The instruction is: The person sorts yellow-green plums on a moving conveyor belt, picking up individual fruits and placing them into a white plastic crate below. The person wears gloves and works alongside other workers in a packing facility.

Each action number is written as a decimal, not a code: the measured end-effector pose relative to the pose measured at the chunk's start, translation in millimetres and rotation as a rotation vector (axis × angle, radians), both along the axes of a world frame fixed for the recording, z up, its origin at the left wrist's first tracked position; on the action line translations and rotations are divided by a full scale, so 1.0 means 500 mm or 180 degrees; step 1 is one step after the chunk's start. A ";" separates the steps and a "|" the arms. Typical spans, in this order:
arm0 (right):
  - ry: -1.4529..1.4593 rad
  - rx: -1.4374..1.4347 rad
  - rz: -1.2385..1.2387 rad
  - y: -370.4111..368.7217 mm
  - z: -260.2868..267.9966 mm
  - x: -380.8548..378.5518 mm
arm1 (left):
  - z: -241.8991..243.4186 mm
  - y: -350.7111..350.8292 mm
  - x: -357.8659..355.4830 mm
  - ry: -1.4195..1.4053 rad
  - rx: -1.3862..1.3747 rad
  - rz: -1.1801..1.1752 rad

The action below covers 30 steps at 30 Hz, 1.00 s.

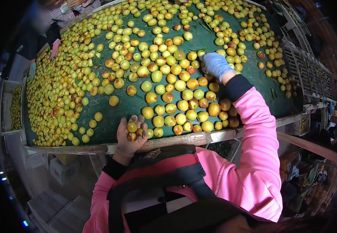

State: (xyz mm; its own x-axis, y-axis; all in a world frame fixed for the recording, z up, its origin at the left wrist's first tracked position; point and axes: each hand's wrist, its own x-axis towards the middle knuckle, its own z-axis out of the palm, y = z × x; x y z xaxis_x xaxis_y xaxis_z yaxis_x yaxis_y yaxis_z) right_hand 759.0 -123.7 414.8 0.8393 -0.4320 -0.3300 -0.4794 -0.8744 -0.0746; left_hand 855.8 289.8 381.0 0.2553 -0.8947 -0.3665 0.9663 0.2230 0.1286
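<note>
In front of me a green sorting belt (119, 107) carries a great many yellow-green jujubes (156, 76), some blotched red-brown. My left hand (129, 142), in a soiled pale glove, is palm up at the belt's near edge. Its fingers curl around a few jujubes (132, 127), with browned patches on them. My right hand (217, 65), in a blue glove, reaches over the middle of the belt, its fingers turned down among the fruit. Whether it grips a jujube is hidden by the back of the hand. Green leaves (198, 50) lie just beyond its fingertips.
A worn wooden rail (174, 142) runs along the belt's near side. Across at the upper left, a co-worker's pink-gloved hand (55, 49) is at the fruit. A white crate (3, 107) of jujubes stands left; a slatted metal frame (308, 70) adjoins the right end.
</note>
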 end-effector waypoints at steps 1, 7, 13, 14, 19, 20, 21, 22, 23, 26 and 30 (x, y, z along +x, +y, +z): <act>0.0137 -0.0041 -0.0041 0.004 -0.003 0.001 | 0.000 0.000 0.004 -0.0003 0.0017 -0.0003; -0.1751 0.0550 -0.0806 0.176 0.039 -0.011 | -0.027 0.020 0.032 0.0314 -0.0295 -0.0101; -0.2483 0.1526 0.0661 0.557 0.031 0.042 | 0.020 0.008 0.044 0.0098 0.0348 -0.0276; -0.2694 0.1458 0.0843 0.553 0.027 0.042 | 0.024 0.014 0.051 0.0354 0.0583 -0.0266; -0.2792 -0.0744 -0.0671 0.300 -0.014 -0.039 | 0.003 0.069 0.068 0.0546 -0.0783 -0.0482; -0.1864 -0.0818 -0.1366 0.235 -0.023 -0.072 | 0.007 0.069 0.067 0.0518 -0.0917 -0.0604; -0.1448 -0.0484 -0.1963 0.183 -0.043 -0.093 | 0.009 0.070 0.068 0.0481 -0.1043 -0.0735; -0.1364 -0.0376 -0.2000 0.138 -0.079 -0.115 | 0.013 0.073 0.071 0.0605 -0.1059 -0.0798; -0.1275 -0.0268 -0.2040 0.110 -0.102 -0.128 | 0.014 0.074 0.075 0.0638 -0.1080 -0.0819; -0.0894 0.0119 -0.2196 0.092 -0.088 -0.106 | 0.011 0.096 0.088 0.0611 -0.1204 -0.0765; -0.1313 -0.0423 -0.0726 0.162 -0.030 -0.032 | 0.017 0.158 0.111 0.0417 -0.1187 -0.0422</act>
State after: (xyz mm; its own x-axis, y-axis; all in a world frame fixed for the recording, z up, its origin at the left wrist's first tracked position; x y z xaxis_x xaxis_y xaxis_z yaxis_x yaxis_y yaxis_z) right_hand 743.0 -42.7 399.8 0.7674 -0.6360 0.0807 -0.6139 -0.7653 -0.1934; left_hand 911.5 368.6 389.4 0.1016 -0.9943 -0.0329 0.9926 0.1035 -0.0633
